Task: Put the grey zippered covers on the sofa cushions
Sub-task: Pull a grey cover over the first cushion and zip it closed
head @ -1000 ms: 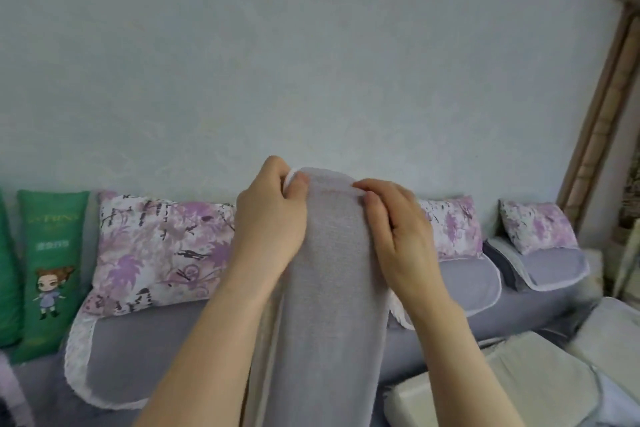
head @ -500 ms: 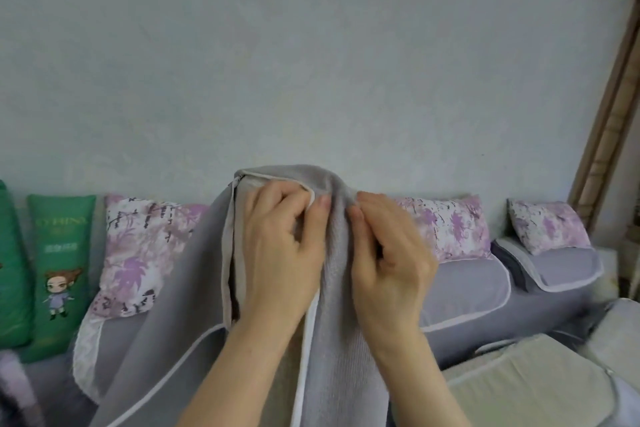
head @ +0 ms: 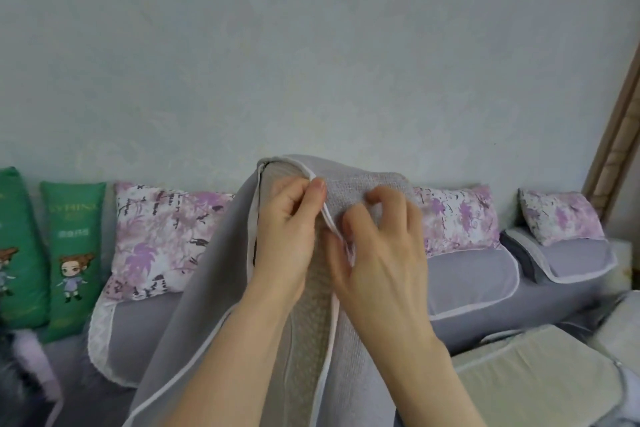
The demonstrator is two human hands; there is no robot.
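You are holding a sofa cushion (head: 311, 333) upright in front of you, its top edge raised to about the level of the pillow tops behind it. The grey zippered cover (head: 207, 295) is pulled over it, and its opening runs down the side facing you, edged in white piping (head: 327, 350); between the two piped edges the beige woven cushion fabric shows as a long strip.

Your left hand (head: 285, 236) grips the left side of the opening near the top, its fingers (head: 317, 189) curled closed on the piped edge of the cover, thumb pressed at the top corner. Your right hand (head: 377, 253) is just beside it, touching the cover's right edge, with its fingers (head: 384, 198) bent in tight and pinching the knit-textured grey fabric near the piping. The two hands nearly touch across the gap.

Behind the cushion stands a grey sofa (head: 485, 305) against a pale wall (head: 311, 45). Purple floral pillows (head: 159, 239) lean on its back, two green pillows (head: 71, 253) with cartoon figures stand at the far left, and a bare beige cushion (head: 536, 378) lies at the lower right.
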